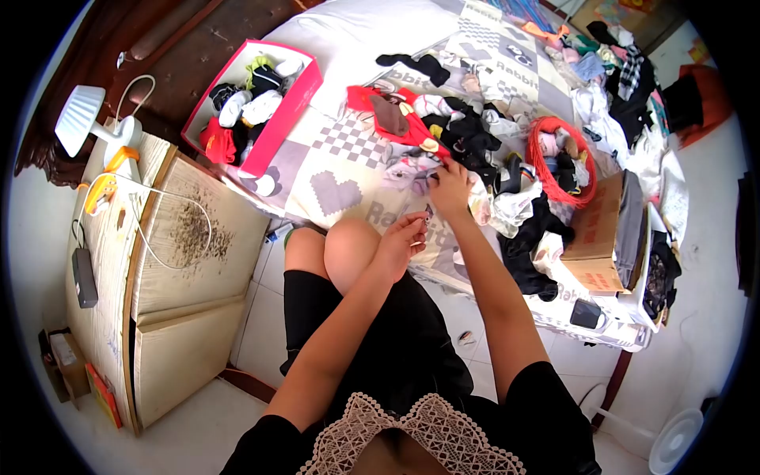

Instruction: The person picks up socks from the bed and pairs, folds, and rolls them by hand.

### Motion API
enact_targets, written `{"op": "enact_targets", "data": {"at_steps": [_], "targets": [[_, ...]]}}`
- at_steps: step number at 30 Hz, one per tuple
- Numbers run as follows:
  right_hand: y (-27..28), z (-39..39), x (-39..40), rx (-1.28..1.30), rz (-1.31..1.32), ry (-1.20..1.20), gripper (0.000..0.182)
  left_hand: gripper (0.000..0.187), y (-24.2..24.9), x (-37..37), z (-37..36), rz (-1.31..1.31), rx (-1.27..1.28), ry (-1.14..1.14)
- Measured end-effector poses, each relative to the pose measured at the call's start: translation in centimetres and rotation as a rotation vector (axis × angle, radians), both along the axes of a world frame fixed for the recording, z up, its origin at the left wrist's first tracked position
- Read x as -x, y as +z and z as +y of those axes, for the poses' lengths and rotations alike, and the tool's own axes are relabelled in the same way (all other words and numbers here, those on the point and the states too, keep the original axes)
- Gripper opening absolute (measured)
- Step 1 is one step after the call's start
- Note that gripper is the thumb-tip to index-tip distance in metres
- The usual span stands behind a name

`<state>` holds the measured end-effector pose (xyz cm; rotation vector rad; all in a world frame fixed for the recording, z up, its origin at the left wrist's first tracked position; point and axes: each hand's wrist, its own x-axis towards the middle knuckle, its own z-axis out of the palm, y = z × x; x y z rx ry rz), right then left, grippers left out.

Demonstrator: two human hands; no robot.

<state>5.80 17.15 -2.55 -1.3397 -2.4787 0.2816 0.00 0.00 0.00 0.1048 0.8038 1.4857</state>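
Observation:
My left hand is over my lap near the bed edge, its fingers pinched together; something tiny and dark shows at the fingertips, too small to name. Just beyond it, my right hand reaches to the near edge of a clothes pile, fingers bent and drawn together. What they grip, if anything, is hidden. By those fingertips lies a pale patterned cloth. A red garment with brown and yellow parts lies just behind it. Black clothes are heaped to the right, beside a white cloth.
A pink box of rolled socks sits at the bed's left. On the right are a red woven basket with small garments, a cardboard box and more heaped clothes. A wooden cabinet with a lamp stands left.

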Motion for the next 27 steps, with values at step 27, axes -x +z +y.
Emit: {"op": "enact_targets", "data": {"at_steps": [27], "targets": [[6.8,-1.7,-4.5,0.672,0.145,0.659,0.025,0.033,-1.3,2.9,4.1,-0.060,0.028,0.142]]}}
